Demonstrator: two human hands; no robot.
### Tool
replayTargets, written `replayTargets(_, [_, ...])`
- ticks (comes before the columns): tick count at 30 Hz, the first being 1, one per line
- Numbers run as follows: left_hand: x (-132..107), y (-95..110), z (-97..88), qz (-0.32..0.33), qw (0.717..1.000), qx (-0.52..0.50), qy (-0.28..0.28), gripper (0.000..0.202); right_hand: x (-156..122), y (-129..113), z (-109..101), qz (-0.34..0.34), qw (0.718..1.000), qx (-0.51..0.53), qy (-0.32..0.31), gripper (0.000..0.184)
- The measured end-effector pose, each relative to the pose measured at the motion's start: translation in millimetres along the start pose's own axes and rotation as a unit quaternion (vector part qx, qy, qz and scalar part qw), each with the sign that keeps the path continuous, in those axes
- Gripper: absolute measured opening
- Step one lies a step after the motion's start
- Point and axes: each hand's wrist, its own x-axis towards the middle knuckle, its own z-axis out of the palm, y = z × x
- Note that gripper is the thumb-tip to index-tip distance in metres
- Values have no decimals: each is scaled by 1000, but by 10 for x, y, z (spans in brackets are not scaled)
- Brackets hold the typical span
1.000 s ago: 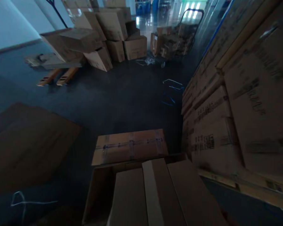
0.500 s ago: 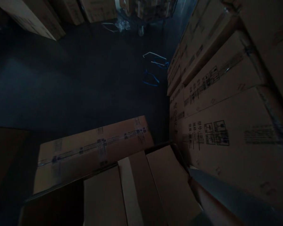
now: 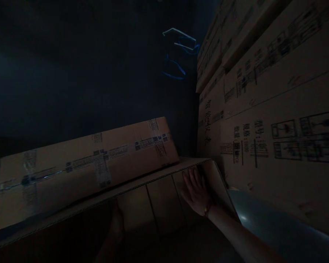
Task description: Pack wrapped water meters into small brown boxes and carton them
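In the dim light the right hand [image 3: 196, 190] lies flat with fingers spread on the top face of a brown cardboard box [image 3: 164, 193] close below the camera, gripping nothing, while the left hand [image 3: 115, 223] rests at the box's near left part, too dark to tell its grip. Just beyond lies a long taped cardboard carton [image 3: 84, 166], with a tall stack of printed cardboard cartons [image 3: 268, 109] on the right and loose blue and white plastic straps [image 3: 178, 54] on the dark floor farther off
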Motion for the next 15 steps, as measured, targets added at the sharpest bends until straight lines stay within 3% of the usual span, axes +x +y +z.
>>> replayTargets(4, [300, -50, -109, -23, 999, -35, 15, 58, 139, 13, 355, -20, 996, -85, 13, 69])
replayTargets(7, [298, -125, -122, 34, 995, -74, 54, 63, 147, 82, 350, -25, 995, -92, 21, 70])
replayTargets(9, [290, -177, -130, 38, 993, -97, 57, 63, 129, 127, 289, -44, 995, -92, 16, 69])
replayTargets(13, [443, -362, -167, -65, 991, -115, 16, 62, 140, 223, 289, -131, 987, -89, -13, 67])
replayTargets(15, [530, -480, -169, -102, 984, -147, -4, 63, 180, 279, 353, -140, 986, -92, -25, 67])
